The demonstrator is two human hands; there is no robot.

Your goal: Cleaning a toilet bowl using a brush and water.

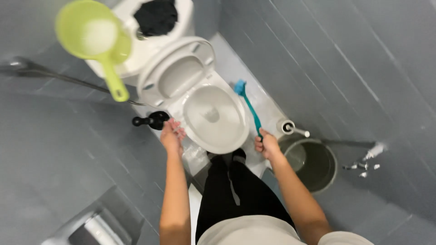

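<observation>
I look down at a white toilet (pixel 213 119) with its seat and lid (pixel 175 72) raised. My right hand (pixel 267 145) grips the handle of a teal toilet brush (pixel 249 106), whose head sits beside the bowl's right rim. My left hand (pixel 172 135) hovers open at the bowl's left edge, fingers spread, holding nothing. A black cloth (pixel 156 17) lies on the cistern.
A lime green scoop (pixel 97 38) hangs at the upper left wall. A black plunger-like holder (pixel 152 120) sits left of the bowl. A grey bucket (pixel 313 161) with water and a white brush holder (pixel 288 127) stand right. Grey tiled walls close in on both sides.
</observation>
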